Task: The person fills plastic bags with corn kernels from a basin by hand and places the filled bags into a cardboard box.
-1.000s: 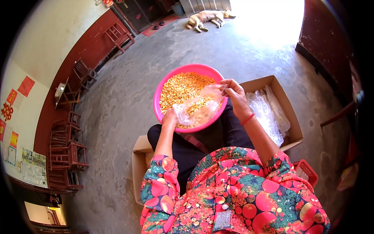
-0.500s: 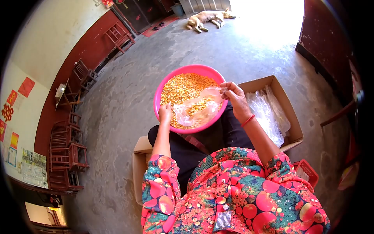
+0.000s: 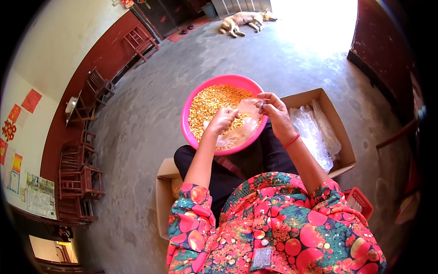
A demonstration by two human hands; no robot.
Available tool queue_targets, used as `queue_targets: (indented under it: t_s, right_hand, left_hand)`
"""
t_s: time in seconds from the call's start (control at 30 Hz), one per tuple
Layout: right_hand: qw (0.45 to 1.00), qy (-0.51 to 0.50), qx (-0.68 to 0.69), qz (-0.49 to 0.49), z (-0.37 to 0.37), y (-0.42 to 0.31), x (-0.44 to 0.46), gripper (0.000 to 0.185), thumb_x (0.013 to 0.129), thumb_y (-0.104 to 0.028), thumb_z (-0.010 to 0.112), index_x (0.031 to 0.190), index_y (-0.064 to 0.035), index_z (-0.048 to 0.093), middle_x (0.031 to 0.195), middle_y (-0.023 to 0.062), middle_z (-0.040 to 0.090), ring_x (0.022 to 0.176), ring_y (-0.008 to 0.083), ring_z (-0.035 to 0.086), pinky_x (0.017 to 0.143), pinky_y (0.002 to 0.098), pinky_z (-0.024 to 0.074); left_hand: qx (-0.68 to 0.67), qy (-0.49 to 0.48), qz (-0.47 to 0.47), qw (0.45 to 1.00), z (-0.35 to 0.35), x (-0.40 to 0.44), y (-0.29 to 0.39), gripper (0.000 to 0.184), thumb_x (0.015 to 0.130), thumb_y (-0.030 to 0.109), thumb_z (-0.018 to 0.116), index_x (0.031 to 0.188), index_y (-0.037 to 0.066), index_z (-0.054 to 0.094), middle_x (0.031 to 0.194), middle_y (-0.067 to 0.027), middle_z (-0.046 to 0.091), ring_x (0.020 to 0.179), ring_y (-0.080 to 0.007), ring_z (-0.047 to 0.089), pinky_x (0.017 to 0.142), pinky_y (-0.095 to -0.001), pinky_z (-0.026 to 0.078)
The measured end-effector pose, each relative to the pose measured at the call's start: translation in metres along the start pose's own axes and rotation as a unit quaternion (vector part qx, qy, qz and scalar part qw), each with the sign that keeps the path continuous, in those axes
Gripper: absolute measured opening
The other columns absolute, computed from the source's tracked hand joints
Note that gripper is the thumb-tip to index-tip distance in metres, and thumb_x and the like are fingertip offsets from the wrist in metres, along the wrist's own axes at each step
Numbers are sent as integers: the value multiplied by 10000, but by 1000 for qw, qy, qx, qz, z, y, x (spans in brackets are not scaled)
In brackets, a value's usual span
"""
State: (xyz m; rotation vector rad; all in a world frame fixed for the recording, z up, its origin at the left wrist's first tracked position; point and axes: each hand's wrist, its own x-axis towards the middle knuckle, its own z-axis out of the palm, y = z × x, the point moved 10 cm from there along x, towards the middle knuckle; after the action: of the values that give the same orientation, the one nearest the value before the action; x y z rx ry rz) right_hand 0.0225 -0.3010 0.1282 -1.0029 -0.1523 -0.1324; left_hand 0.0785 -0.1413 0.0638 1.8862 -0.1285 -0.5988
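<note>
A pink basin (image 3: 186, 123) holds many yellow-orange corn kernels (image 3: 212, 102) and rests at my knees. Over its right part lies a clear plastic bag (image 3: 242, 133). The fingers of my right hand (image 3: 275, 112), closed in a pinch, grip the bag's upper edge at the basin's right rim. Above the kernels, near the middle of the basin, my left hand (image 3: 222, 120) has its fingers pressed together beside the bag; what they hold, if anything, is too small to make out.
An open cardboard box (image 3: 346, 144) with clear plastic bags (image 3: 311, 137) stands at the right. Another box (image 3: 163, 196) is by my left leg, a red basket (image 3: 360, 202) at the lower right. A dog (image 3: 244, 22) lies ahead; wooden chairs (image 3: 81, 181) line the left wall.
My left hand has moved from the basin's left rim rightward over the kernels, closer to my right hand. The bag, earlier stretched between both hands, is now more bunched. My right hand has barely moved.
</note>
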Motion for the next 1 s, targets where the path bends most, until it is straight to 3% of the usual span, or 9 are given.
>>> queue_targets:
  t_s: [0.13,0.2,0.33,0.4,0.53,0.63,0.77,0.9,1.0]
  right_hand:
    - [1000,3,8,-5,-2,-1,0,225,782,11,419,973,-8,537,775,36,558,674,75,489,664,203,412]
    - [1000,5,7,0,-6,2,1,222,781,10,421,966,-7,541,774,35,558,674,75,488,665,204,412]
    - [1000,6,11,9,-10,9,1,215,776,7,429,953,-10,550,769,31,559,669,74,489,661,204,410]
    - [1000,6,10,10,-10,11,1,214,776,6,430,951,-13,552,768,30,559,666,73,490,658,203,409]
    - [1000,13,9,12,-9,8,1,211,778,2,429,943,-23,558,763,26,560,657,73,493,652,199,407]
    - [1000,12,11,7,-9,7,2,208,779,0,431,939,-25,560,760,25,561,655,73,497,648,197,409]
    - [1000,2,25,5,-8,9,1,201,781,-4,436,938,-24,560,762,26,562,655,71,501,643,196,414]
    - [1000,7,23,13,-5,9,-2,197,783,-6,440,938,-22,560,765,27,564,656,70,502,643,197,417]
    - [1000,1,22,9,-6,7,-2,198,784,-5,442,942,-21,560,766,27,565,656,69,502,646,197,418]
  left_hand:
    - [70,28,43,996,1,16,-8,279,867,274,488,802,31,607,611,18,529,479,-49,440,436,-202,364]
    - [102,29,63,992,0,16,-7,258,858,238,497,883,18,630,744,-33,616,630,-82,535,580,-223,432]
    - [111,41,78,990,-13,8,-5,231,841,193,513,918,11,632,798,-46,631,698,-89,550,630,-232,439]
    - [104,112,129,980,-35,-1,7,183,805,157,548,815,3,646,693,-24,616,614,-72,530,562,-240,423]
    - [129,313,211,917,-104,-20,-1,153,754,25,529,863,-1,634,804,-113,644,752,-159,611,680,-267,472]
    - [205,396,186,876,-147,-16,-57,239,718,-16,501,923,12,619,868,-165,623,844,-272,601,762,-325,463]
    - [347,374,49,858,-150,-31,-89,366,705,36,533,1071,33,553,1068,-209,528,1029,-315,499,882,-362,392]
    - [389,320,107,857,-134,-6,-101,498,719,62,547,1205,61,437,1185,-212,434,1111,-328,419,938,-347,348]
    - [406,280,84,866,-131,20,-130,497,651,221,672,1094,50,523,1095,-196,516,1078,-323,443,902,-362,367]
